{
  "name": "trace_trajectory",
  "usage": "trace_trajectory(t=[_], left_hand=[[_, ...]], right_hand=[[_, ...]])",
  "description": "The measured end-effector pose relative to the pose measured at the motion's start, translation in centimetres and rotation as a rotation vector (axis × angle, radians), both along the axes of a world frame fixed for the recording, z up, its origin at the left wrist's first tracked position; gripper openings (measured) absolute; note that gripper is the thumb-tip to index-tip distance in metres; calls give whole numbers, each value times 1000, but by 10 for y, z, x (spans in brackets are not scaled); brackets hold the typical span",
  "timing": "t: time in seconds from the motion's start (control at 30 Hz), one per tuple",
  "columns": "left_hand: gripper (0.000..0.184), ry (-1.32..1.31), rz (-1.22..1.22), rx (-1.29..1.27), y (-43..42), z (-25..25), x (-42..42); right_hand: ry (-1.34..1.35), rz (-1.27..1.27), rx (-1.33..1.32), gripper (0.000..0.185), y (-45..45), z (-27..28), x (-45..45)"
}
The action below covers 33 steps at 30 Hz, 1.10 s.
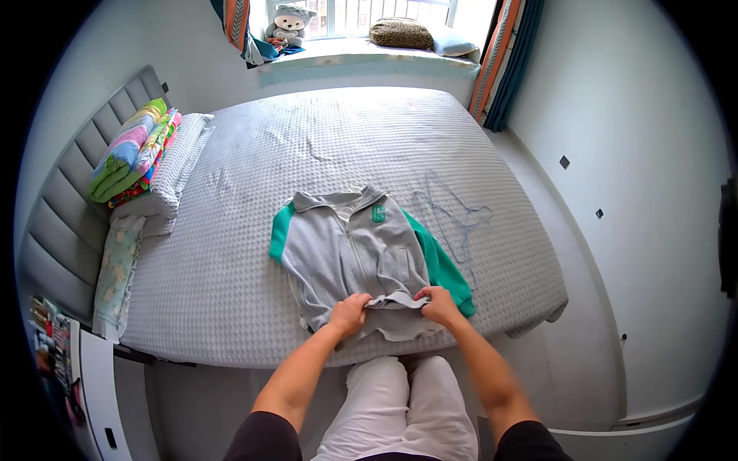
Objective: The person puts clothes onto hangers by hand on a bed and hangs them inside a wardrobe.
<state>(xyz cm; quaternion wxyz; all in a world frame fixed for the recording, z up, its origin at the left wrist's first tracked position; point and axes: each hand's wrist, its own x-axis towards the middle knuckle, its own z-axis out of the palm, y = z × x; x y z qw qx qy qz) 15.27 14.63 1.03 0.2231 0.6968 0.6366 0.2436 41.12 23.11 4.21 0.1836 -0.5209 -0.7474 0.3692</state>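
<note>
Evidently hem-handling: my left hand (350, 313) and right hand (438, 304) pinch the hem (397, 300) of a grey, green-sleeved fabric jacket (323, 246); next move calls for even tension, I judge

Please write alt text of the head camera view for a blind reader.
Two bare hands, left and right, pinch the bottom hem of a grey zip jacket with green sleeves, spread on a grey quilted bed. Transparent hangers lie beside it, near a pale wall.

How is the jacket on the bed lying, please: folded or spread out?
Spread out: the jacket lies front up on the bed, green sleeves at both sides; the left hand and right hand pinch its hem.
</note>
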Motion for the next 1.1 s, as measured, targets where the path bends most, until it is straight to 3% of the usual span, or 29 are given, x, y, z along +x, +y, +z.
trace_trajectory(t=[0.1,0.17,0.2,0.23,0.33,0.37,0.43,0.47,0.53,0.6,0.63,0.67,0.73,0.77,0.83,0.9,1.1], left_hand=[[20,-263,-159,-197,-24,31,19],[25,-434,-344,-373,-52,57,24],[35,-388,-520,-645,-59,68,21],[44,-576,-661,-730,-70,71,19],[47,-556,-712,-817,-65,77,10],[49,-573,-499,-621,-56,67,6],[56,-505,-146,-171,-19,23,-4],[60,-427,35,29,1,18,-9],[74,-343,359,214,43,2,-20],[71,-234,586,262,86,-46,-47],[69,-177,701,281,95,-44,-49],[65,-237,683,61,96,-45,-50],[60,-346,627,-381,77,8,-42],[54,-258,558,-272,71,-10,-39],[54,-69,395,-280,56,-19,-25],[54,-53,226,-431,36,7,-2],[56,14,346,-368,30,3,30]], right_hand=[[-194,170,-283,31,-12,68,37],[-312,450,-488,34,-34,105,60],[-335,631,-606,35,-43,104,75],[-355,814,-724,37,-53,107,83],[-357,654,-1076,45,-69,135,74],[-151,736,-764,53,-54,91,89],[-127,348,-245,53,-41,75,65],[-72,207,49,61,-24,33,56],[-67,-31,465,71,7,-23,30],[-75,-65,514,74,22,-34,10],[-80,-80,534,76,25,-19,-1],[-171,-113,169,57,24,-3,-2],[-263,46,99,41,35,-33,23],[-305,126,70,36,41,-45,37],[-480,56,84,28,26,-18,52],[-610,21,12,26,22,-6,64],[-740,-10,-219,26,50,-15,67]])
